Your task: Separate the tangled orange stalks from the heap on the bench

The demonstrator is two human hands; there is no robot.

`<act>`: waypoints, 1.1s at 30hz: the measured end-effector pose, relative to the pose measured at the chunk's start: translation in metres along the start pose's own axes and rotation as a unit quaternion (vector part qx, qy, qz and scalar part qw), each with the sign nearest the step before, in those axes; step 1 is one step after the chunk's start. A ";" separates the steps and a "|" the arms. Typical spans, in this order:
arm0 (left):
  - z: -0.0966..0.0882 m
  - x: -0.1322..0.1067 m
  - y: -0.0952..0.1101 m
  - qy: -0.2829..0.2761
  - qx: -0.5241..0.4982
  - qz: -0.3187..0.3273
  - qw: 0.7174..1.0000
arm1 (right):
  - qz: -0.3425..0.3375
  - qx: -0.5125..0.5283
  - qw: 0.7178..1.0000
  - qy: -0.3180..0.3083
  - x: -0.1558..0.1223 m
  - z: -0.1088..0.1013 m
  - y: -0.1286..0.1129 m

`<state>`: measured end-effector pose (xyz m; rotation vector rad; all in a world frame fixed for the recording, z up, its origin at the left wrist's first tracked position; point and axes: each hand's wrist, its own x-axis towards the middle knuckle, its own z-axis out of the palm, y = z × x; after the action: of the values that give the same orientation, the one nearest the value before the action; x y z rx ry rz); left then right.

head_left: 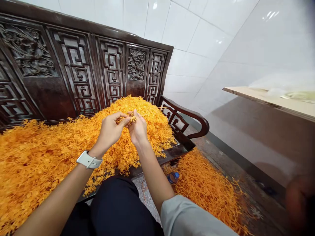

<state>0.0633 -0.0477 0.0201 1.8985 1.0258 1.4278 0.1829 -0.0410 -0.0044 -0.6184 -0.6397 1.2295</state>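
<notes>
A: What's around there?
B: Huge orange pile [73, 144] on the worktop [177, 151], armrest [205, 126] closing off the right end. Loose orange heap [206, 186] on the floor [211, 151], blue-capped bottle [173, 177] beside it.
A: And the little yellow piece [133, 119]?
B: Over the pile, left hand [112, 128] and right hand [138, 129] fingers pinched on it. Too tiny to tell its long axis or direction tbh.

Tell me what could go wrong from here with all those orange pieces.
The small, frilly yellow-orange piece between the left hand and right hand might slip and vanish into the similar-looking loose orange heap below.
That heap reaches the front of the dark carved wooden bench, so some could spill.
The blue-capped bottle beside the stringy orange floor pile might get kicked.
</notes>
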 end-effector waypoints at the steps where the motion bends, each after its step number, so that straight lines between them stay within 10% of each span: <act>1: -0.002 0.000 -0.002 -0.007 0.021 0.013 1.000 | -0.011 -0.001 1.000 -0.001 0.001 0.000 0.001; 10: 0.006 -0.006 -0.004 -0.066 -0.011 0.008 0.998 | -0.231 -0.201 0.951 0.044 0.003 0.000 0.007; 24: 0.010 -0.004 -0.020 0.180 0.011 0.031 0.983 | -0.157 -0.096 0.981 0.061 -0.040 0.023 0.039; 33: -0.003 -0.006 -0.021 0.135 0.009 0.043 0.990 | -0.053 -0.078 0.995 0.036 -0.030 0.019 0.029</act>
<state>0.0543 -0.0408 0.0012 1.8154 1.0933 1.7688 0.1442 -0.0625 -0.0159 -0.7456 -0.7028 1.0606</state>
